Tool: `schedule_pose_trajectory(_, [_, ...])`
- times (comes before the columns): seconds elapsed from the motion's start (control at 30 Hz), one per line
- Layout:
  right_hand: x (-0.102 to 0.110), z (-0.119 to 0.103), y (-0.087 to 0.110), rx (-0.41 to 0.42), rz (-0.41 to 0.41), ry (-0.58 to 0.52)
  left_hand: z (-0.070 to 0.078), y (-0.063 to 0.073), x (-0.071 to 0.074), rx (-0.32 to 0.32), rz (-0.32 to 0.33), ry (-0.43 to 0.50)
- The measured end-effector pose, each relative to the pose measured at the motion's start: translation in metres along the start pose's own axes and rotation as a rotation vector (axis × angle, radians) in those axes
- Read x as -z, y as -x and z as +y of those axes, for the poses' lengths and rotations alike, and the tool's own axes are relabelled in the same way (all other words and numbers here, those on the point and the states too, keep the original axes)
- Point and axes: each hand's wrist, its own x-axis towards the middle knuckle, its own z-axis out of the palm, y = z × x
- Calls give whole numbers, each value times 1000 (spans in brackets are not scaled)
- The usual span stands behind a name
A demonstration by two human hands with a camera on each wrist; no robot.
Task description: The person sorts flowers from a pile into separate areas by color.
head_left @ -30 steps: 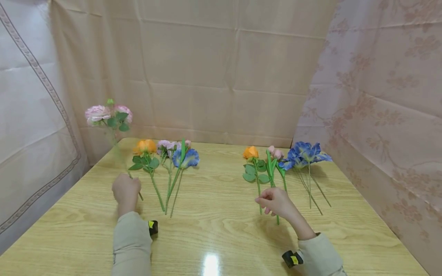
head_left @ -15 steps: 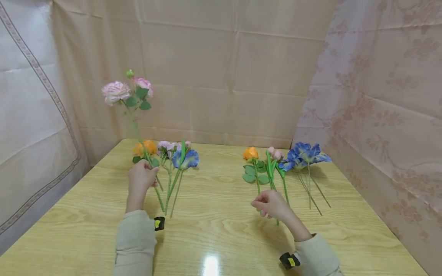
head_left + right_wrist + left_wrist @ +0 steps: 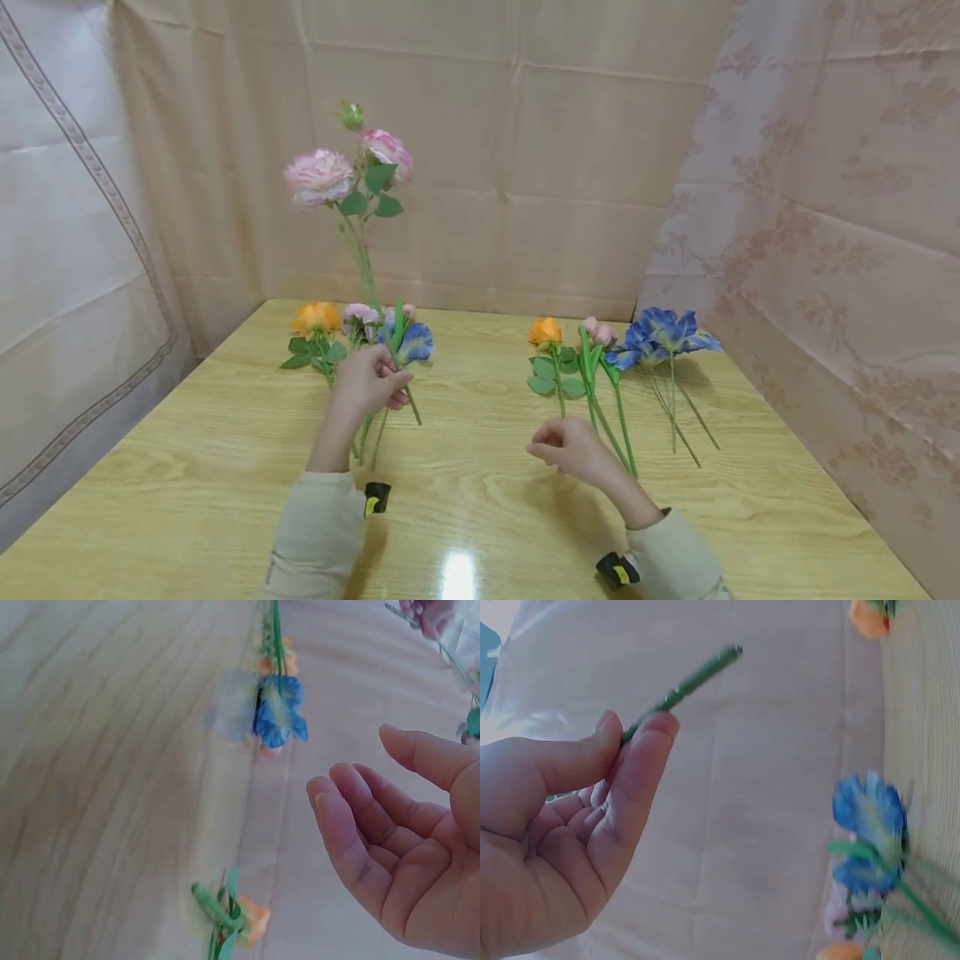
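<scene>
A beige curtain (image 3: 420, 150) hangs behind the wooden desk (image 3: 480, 458). Above the left half of that desk I see a tall pink flower (image 3: 318, 175) held up, its blooms against the curtain and its stem leaning. Blue flowers (image 3: 663, 333) lie toward the desk's right edge. The left hand (image 3: 363, 383) has its grip pinched on the pink flower's stem near the lower end; the right hand (image 3: 576, 450), thumb and fingertips apart, hangs close to the stem of an orange flower (image 3: 545, 332). Below the left hand sits a black gadget (image 3: 377, 498) with a yellow mark
</scene>
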Motion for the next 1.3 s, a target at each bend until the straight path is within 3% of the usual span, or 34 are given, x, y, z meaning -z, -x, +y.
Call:
schedule_pose_trajectory(0.27, [-10, -16, -4, 61, -13, -44, 16, 11, -26, -93, -95, 59])
schedule_pose_trajectory(0.53, [-24, -34, -7, 120, -37, -214, 20, 15, -50, -188, -221, 122])
schedule_pose_trajectory(0.73, [-32, -40, -9, 146, -24, -309, 22, 17, -61, -190, -294, 143])
schedule_pose_trajectory(0.97, [-34, -42, -9, 148, -6, -412, 24, 18, -67, -208, -311, 117])
schedule_pose_trajectory(1.3, [-35, -43, -9, 148, 12, -430, 24, 20, -73, -207, -297, 123])
